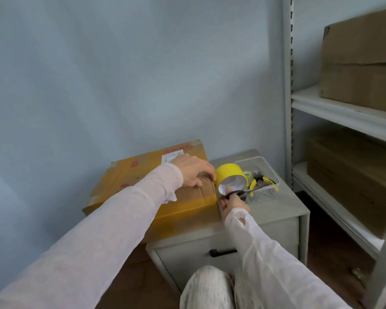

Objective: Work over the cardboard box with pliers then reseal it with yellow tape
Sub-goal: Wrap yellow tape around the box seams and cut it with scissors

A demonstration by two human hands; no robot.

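left hand (194, 172) pressing on brown cardboard box (143, 175) at its right edge, pinch unclear; right hand (232, 205) gripping black-handled scissors (235, 194), sitting just under yellow tape roll (231, 175) beside that edge

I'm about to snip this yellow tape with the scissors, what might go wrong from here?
1. The scissors sit close to the fingers of the left hand at the cardboard box edge; a hasty snip might nick them.
2. Once cut, the yellow tape roll may drop or roll off the cabinet.
3. The box overhangs the cabinet's left side, so hard pressing could tip it.
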